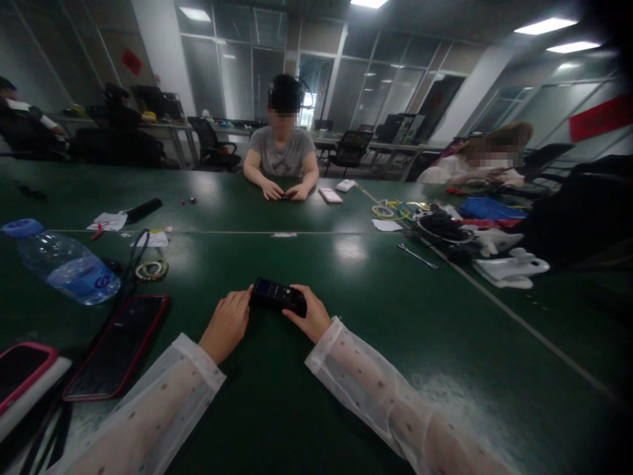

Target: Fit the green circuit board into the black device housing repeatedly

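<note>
A small black handheld device with a lit screen [273,291] is held just over the green table [376,343], between my two hands. My left hand [228,322] has its fingers together against the device's left end. Around the right end, my right hand [310,315] is closed, thumb below and fingers above. The device's underside and the undersides of my fingers are hidden. To the left of my left hand lies a dark-screened phone with a red edge [121,346].
A water bottle [66,264] lies at the left, near a beaded bracelet [151,269] and a pink-edged phone [24,373]. A wrench [418,256] and tangled cables [442,227] are at the right. Across the table sits a person [281,148] with both hands on the tabletop.
</note>
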`<action>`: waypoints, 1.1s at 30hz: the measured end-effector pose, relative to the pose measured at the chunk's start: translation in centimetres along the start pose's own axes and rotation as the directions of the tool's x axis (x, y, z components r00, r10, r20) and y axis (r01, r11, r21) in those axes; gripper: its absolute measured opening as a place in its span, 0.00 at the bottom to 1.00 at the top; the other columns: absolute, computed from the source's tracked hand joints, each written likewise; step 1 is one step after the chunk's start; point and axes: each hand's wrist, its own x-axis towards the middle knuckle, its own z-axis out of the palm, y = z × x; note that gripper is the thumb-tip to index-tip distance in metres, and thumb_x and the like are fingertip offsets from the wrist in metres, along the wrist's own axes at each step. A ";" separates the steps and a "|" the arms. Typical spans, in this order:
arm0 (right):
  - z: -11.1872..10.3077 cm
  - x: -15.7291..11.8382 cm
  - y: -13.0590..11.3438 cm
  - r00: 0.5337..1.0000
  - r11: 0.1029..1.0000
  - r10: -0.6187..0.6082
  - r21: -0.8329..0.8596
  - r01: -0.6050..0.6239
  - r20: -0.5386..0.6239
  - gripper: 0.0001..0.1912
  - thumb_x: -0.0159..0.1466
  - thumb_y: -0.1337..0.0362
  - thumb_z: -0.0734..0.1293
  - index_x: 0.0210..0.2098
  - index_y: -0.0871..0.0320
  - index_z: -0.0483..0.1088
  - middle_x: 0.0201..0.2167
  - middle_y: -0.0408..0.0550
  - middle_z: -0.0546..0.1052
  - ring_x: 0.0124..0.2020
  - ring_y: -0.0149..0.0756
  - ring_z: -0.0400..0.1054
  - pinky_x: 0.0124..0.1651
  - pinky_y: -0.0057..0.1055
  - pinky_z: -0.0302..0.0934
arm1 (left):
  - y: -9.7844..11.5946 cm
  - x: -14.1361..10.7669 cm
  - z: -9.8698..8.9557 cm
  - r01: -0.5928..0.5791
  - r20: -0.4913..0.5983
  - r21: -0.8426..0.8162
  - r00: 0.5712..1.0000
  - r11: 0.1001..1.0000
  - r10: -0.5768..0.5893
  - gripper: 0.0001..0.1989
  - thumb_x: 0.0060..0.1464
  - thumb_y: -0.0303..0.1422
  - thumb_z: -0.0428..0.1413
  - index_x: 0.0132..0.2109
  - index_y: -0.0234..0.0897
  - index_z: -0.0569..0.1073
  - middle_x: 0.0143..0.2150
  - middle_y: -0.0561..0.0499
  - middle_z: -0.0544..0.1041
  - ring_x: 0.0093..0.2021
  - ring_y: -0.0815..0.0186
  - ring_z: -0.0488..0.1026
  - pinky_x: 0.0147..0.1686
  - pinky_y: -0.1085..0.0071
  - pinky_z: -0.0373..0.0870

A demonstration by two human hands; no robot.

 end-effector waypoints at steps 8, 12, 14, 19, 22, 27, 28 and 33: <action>0.2 0.1 0.0 0.999 1.000 -0.026 -0.012 0.026 -0.030 0.29 0.55 0.65 0.72 0.53 0.56 0.59 0.49 0.51 0.71 0.51 0.42 0.68 0.55 0.44 0.63 | 0.1 0.0 0.1 0.012 0.002 0.003 1.000 1.000 -0.012 0.23 0.63 0.26 0.44 0.64 0.30 0.56 0.55 0.40 0.69 0.52 0.57 0.66 0.48 0.61 0.65; 0.3 0.2 0.0 0.999 0.999 -0.034 -0.007 0.034 -0.029 0.29 0.56 0.65 0.72 0.53 0.55 0.59 0.49 0.51 0.71 0.50 0.41 0.68 0.54 0.42 0.64 | -0.1 -0.1 0.2 0.003 -0.001 0.001 1.000 1.000 -0.003 0.23 0.63 0.27 0.43 0.64 0.30 0.56 0.54 0.40 0.69 0.52 0.57 0.66 0.48 0.60 0.65; 0.2 0.1 0.1 0.999 0.999 -0.035 -0.008 0.035 -0.029 0.29 0.56 0.65 0.72 0.54 0.55 0.59 0.49 0.50 0.71 0.50 0.42 0.68 0.54 0.43 0.64 | -0.2 -0.1 0.3 -0.003 -0.005 -0.004 1.000 1.000 0.003 0.23 0.63 0.27 0.43 0.64 0.30 0.56 0.54 0.40 0.69 0.52 0.57 0.66 0.48 0.60 0.65; 0.3 0.1 0.3 0.999 0.999 -0.036 -0.006 0.036 -0.022 0.30 0.55 0.65 0.72 0.54 0.55 0.58 0.50 0.50 0.71 0.51 0.41 0.68 0.54 0.43 0.64 | -0.5 -0.1 0.6 -0.014 -0.019 -0.016 1.000 1.000 0.014 0.23 0.63 0.27 0.43 0.64 0.30 0.56 0.54 0.40 0.69 0.52 0.56 0.66 0.48 0.60 0.65; 0.4 0.1 0.4 0.999 1.000 -0.028 0.000 0.028 -0.021 0.30 0.55 0.65 0.72 0.54 0.55 0.59 0.50 0.50 0.71 0.51 0.41 0.68 0.54 0.43 0.64 | -0.5 -0.1 0.7 -0.019 -0.025 -0.017 1.000 1.000 0.018 0.22 0.63 0.27 0.43 0.64 0.30 0.56 0.54 0.40 0.69 0.51 0.56 0.66 0.47 0.60 0.65; 0.1 0.0 0.1 1.000 1.000 -0.020 0.011 0.020 -0.014 0.30 0.55 0.66 0.72 0.54 0.54 0.59 0.50 0.50 0.71 0.52 0.41 0.68 0.54 0.44 0.64 | -0.4 -0.1 0.6 -0.019 -0.022 -0.015 1.000 1.000 0.019 0.23 0.63 0.27 0.43 0.64 0.30 0.56 0.54 0.39 0.69 0.51 0.56 0.66 0.47 0.60 0.66; 0.0 0.0 0.0 1.000 1.000 -0.017 0.011 0.018 -0.010 0.30 0.55 0.66 0.72 0.54 0.54 0.59 0.50 0.50 0.71 0.52 0.41 0.68 0.55 0.44 0.64 | -0.4 0.0 0.6 -0.020 -0.024 -0.014 1.000 1.000 0.020 0.23 0.63 0.27 0.43 0.64 0.30 0.56 0.54 0.39 0.69 0.51 0.56 0.66 0.47 0.60 0.66; 0.0 0.0 0.0 1.000 1.000 0.001 0.004 -0.001 0.001 0.30 0.55 0.65 0.72 0.55 0.54 0.59 0.50 0.50 0.71 0.52 0.41 0.68 0.54 0.44 0.65 | -0.6 -0.1 0.8 -0.022 -0.031 -0.010 0.999 1.000 0.022 0.23 0.63 0.28 0.43 0.64 0.30 0.56 0.54 0.39 0.69 0.51 0.56 0.67 0.47 0.59 0.66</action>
